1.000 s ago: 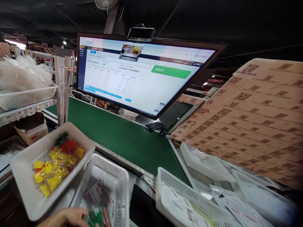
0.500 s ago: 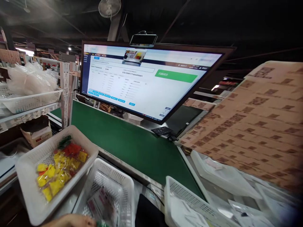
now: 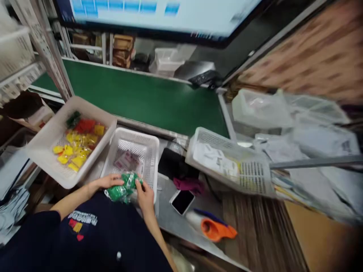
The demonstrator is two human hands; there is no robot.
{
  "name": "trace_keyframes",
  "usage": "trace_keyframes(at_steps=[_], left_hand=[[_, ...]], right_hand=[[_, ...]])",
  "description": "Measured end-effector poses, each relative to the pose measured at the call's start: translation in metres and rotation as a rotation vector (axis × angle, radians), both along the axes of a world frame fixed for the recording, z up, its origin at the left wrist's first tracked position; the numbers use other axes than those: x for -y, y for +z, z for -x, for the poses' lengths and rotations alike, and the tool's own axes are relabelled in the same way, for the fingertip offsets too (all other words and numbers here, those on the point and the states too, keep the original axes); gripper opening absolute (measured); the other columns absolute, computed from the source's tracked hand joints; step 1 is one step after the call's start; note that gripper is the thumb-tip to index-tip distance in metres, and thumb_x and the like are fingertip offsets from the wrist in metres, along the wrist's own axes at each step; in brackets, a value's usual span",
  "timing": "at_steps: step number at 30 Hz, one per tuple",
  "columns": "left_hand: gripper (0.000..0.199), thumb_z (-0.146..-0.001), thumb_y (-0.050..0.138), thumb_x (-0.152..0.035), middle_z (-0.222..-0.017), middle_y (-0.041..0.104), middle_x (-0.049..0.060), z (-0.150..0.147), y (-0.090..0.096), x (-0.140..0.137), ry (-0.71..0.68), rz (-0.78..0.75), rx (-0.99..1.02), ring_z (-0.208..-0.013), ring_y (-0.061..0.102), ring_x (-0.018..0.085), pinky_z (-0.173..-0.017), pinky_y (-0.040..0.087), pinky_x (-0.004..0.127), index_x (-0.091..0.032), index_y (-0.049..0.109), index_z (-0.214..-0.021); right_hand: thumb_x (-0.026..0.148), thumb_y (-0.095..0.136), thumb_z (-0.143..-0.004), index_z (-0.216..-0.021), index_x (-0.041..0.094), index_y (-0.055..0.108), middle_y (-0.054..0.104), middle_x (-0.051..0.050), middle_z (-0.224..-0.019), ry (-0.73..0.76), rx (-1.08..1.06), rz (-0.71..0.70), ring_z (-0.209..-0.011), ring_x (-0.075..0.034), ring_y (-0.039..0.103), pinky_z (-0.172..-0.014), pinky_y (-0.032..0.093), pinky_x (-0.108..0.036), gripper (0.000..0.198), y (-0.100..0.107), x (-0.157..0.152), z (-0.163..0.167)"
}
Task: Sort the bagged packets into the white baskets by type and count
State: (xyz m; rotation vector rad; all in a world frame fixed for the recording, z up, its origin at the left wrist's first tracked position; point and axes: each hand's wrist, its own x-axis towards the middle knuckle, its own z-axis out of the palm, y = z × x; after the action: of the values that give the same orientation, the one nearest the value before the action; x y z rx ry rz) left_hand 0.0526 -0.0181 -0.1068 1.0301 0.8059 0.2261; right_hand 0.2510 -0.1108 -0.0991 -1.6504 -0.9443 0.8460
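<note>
Between both hands, just in front of my chest, are shiny clear plastic packets with green contents [image 3: 120, 192]. My left hand [image 3: 112, 181] is closed on their left side. The fingers of my right hand [image 3: 145, 194] pinch them from the right. Beneath and beyond the packets stands a white perforated basket [image 3: 154, 151], with a flat pink-and-white printed packet [image 3: 127, 161] lying in it. To its left, a larger white tub [image 3: 42, 151] holds yellow, red and dark green packets [image 3: 79, 145]. How many green packets I hold, I cannot tell.
A green conveyor belt [image 3: 141, 100] runs behind the baskets, below a large monitor [image 3: 159, 15]. Right of me stand a white basket with papers [image 3: 215, 158], a phone [image 3: 182, 202], a dark red cloth [image 3: 188, 185] and an orange-ended object [image 3: 217, 229]. A metal bar [image 3: 314, 162] juts across the right.
My view has tipped down from the monitor to the bench. Both hands now show, holding the green packets; before, only one hand with a bit of green showed at the bottom edge.
</note>
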Motion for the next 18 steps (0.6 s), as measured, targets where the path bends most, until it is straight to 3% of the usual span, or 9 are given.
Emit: trace_keyframes(at_steps=[3,7,11,15,18], left_hand=[[0.063,-0.07,0.094,-0.065,-0.1,0.08,0.008,0.011,-0.011,0.007,0.043,0.11,-0.046,-0.088,0.071,0.023,-0.083,0.058,0.033,-0.015,0.082,-0.106],[0.06,-0.077,0.091,-0.065,-0.105,0.08,0.008,0.015,-0.004,0.008,0.05,0.054,0.002,-0.092,0.07,0.022,-0.087,0.056,0.032,-0.016,0.081,-0.11],[0.048,-0.078,0.091,-0.059,-0.098,0.08,0.005,0.004,0.005,-0.005,-0.118,-0.165,0.018,-0.091,0.069,0.022,-0.086,0.055,0.031,-0.017,0.083,-0.099],[0.042,-0.08,0.09,-0.057,-0.093,0.08,0.005,-0.005,0.01,-0.015,-0.214,-0.237,0.047,-0.089,0.07,0.023,-0.084,0.055,0.03,-0.018,0.083,-0.095],[0.044,-0.078,0.091,-0.056,-0.102,0.082,0.006,-0.003,0.011,-0.015,-0.159,-0.178,0.027,-0.096,0.072,0.024,-0.09,0.055,0.031,-0.018,0.084,-0.1]], right_hand=[[0.078,0.073,-0.083,-0.106,0.02,0.086,0.082,-0.017,-0.119,-0.017,-0.121,0.06,-0.117,-0.036,0.076,-0.113,0.056,-0.058,0.064,-0.012,0.008,-0.003],[0.072,0.086,-0.074,-0.096,0.025,0.088,0.075,-0.015,-0.14,0.185,-0.215,0.068,-0.131,-0.037,0.071,-0.12,0.051,-0.056,0.052,-0.009,0.01,-0.006],[0.068,0.087,-0.078,-0.102,0.027,0.089,0.082,-0.014,-0.124,0.316,-0.321,0.087,-0.122,-0.036,0.076,-0.116,0.055,-0.059,0.048,0.007,-0.008,-0.013],[0.059,0.09,-0.078,-0.101,0.026,0.089,0.084,-0.012,-0.119,0.219,-0.248,-0.006,-0.117,-0.035,0.077,-0.112,0.059,-0.058,0.04,0.037,-0.025,-0.028],[0.054,0.089,-0.081,-0.109,0.024,0.086,0.084,-0.011,-0.112,-0.036,-0.049,-0.227,-0.107,-0.032,0.079,-0.106,0.062,-0.056,0.041,0.066,-0.029,-0.038]])
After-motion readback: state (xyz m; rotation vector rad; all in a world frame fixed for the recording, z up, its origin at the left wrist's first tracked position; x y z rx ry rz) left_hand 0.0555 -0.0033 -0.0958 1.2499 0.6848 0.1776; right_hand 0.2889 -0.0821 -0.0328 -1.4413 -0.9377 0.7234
